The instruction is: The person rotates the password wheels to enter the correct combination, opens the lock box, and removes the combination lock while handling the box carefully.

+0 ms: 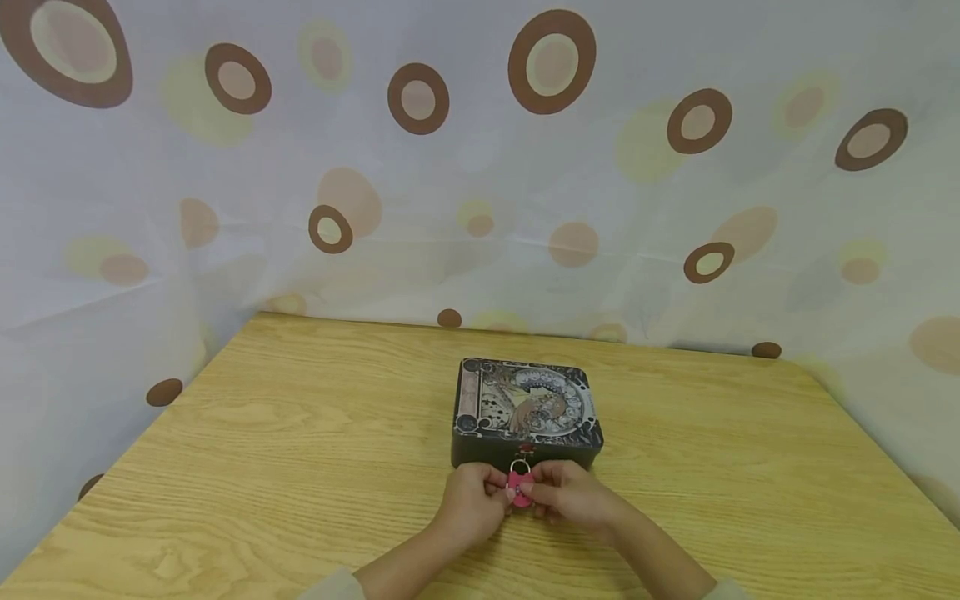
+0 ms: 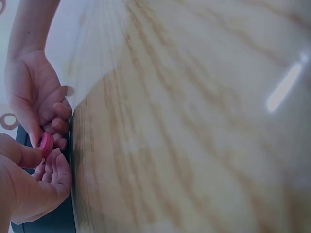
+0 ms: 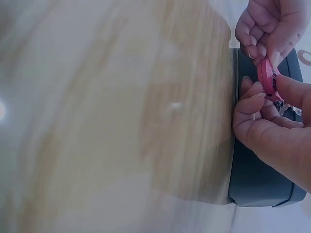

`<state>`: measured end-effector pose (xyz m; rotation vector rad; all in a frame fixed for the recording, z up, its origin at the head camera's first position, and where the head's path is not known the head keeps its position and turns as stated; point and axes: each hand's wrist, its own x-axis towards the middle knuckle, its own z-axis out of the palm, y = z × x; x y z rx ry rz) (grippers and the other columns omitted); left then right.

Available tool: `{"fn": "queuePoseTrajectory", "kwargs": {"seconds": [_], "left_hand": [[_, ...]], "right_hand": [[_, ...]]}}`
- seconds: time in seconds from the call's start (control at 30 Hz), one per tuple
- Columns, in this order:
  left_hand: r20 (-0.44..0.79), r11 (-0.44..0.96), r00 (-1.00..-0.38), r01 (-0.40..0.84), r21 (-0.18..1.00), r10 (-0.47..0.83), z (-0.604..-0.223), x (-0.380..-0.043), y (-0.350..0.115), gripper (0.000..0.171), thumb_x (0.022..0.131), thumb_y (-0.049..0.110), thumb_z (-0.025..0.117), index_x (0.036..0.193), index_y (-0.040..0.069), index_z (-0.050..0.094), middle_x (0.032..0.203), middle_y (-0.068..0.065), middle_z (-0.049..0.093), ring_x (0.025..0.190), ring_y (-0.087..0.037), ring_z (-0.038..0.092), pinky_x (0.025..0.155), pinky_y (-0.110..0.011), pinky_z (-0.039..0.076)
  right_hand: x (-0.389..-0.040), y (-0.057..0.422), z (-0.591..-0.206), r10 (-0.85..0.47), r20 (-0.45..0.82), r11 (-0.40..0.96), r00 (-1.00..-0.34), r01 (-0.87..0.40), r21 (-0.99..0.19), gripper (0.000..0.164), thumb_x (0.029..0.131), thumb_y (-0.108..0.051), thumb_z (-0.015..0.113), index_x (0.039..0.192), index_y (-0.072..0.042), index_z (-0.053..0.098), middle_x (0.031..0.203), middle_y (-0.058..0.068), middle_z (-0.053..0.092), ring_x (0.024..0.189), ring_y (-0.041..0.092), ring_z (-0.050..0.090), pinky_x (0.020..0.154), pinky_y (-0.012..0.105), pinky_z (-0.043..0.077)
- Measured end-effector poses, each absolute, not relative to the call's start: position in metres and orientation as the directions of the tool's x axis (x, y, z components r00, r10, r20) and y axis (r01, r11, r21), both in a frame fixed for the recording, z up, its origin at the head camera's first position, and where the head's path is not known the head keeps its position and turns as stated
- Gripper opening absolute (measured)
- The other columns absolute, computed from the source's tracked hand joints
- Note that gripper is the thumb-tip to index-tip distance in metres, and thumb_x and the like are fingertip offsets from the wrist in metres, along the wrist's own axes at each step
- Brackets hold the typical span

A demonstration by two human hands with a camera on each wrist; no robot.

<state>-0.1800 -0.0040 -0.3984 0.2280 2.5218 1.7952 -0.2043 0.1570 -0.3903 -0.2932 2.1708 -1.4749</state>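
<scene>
A pink combination padlock [image 1: 519,492] hangs by its metal shackle at the front latch of a dark tin box [image 1: 525,404] with a printed lid. My left hand [image 1: 474,502] pinches the padlock's left side between thumb and fingers. From the other side my right hand [image 1: 573,497] grips it too, the thumb lying on the padlock's face over the number dials. In the right wrist view the padlock [image 3: 267,80] is seen edge-on between both hands, close to the box's dark side [image 3: 257,177]. Whether the shackle is locked cannot be told.
The box stands on a wood-grain table [image 1: 300,450]. Behind and at both sides hangs a pale curtain [image 1: 480,167] printed with brown and yellow circles. The table's far edge meets it a little behind the box.
</scene>
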Motion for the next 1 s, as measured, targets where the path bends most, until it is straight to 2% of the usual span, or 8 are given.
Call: {"fn": "queuePoseTrajectory", "kwargs": {"seconds": [0.43,1.0], "left_hand": [[0.039,0.334,-0.99,0.084,0.939,0.138,-0.3983,-0.1802,-0.0041,0.003,0.08,-0.006,0.062,0.078,-0.008,0.061,0.066,-0.009,0.061,0.06,-0.011,0.057,0.049,-0.018,0.045],[0.056,0.364,-0.99,0.101,0.926,0.132,-0.3983,-0.1803,-0.0034,0.003,0.08,-0.006,0.061,0.078,-0.008,0.062,0.068,-0.008,0.06,0.061,-0.01,0.053,0.051,-0.018,0.045]], "right_hand": [[-0.2034,0.1536,-0.3885,-0.444,-0.272,0.417,-0.854,0.072,-0.906,0.02,0.094,-0.012,0.049,0.094,0.007,0.056,0.07,0.0,0.051,0.066,0.011,0.046,0.056,0.021,0.039],[-0.203,0.1523,-0.3899,-0.451,-0.269,0.435,-0.851,0.053,-0.899,0.026,0.097,-0.014,0.045,0.092,0.009,0.057,0.069,0.0,0.05,0.064,0.011,0.046,0.055,0.022,0.038]]}}
